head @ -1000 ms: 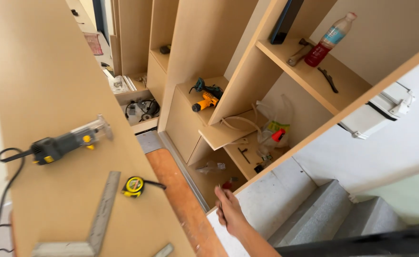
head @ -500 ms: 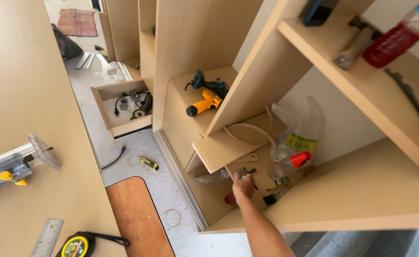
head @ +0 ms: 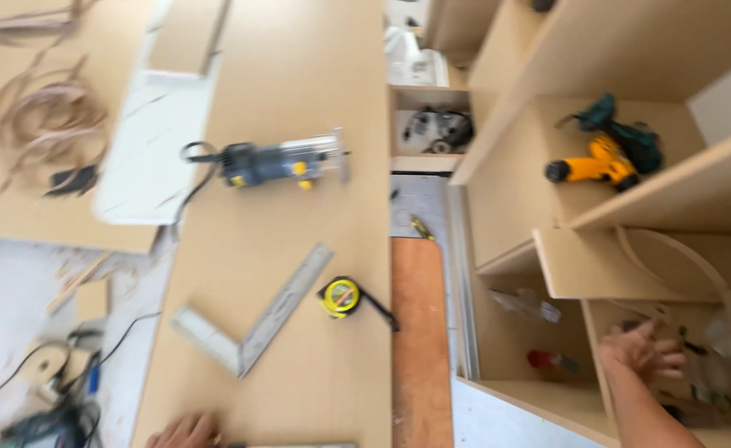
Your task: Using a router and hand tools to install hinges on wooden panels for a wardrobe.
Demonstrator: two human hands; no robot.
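Head view shows the right hand point(head: 643, 353) with its fingers point(head: 668, 358) spread open and gripping nothing, reaching into a low compartment of the wooden shelf unit point(head: 565, 265). The small dark bits point(head: 691, 344) lie just beside the fingertips, at about two o'clock from the palm; they are too blurred to tell what they are. A red-handled tool point(head: 552, 361) lies near at nine o'clock of that hand, and a clear plastic bag point(head: 527, 305) at ten o'clock, one compartment over. The step in hand looks like a reach among the loose bits, with no contact visible. A grasp there would call for closing the fingers low and short, since the upright divider stands close on the left of the wrist and the shelf edge hangs over at twelve o'clock. The left hand point(head: 185, 431) shows only its knuckles at the frame's six o'clock edge, on the long board point(head: 299, 83); whether it grips anything cannot be told. A steel square point(head: 253, 323) lies at one o'clock from it, with a yellow tape measure point(head: 341, 296) beyond near the board's right edge. A corded trimmer point(head: 278, 162) lies farther up, well apart.
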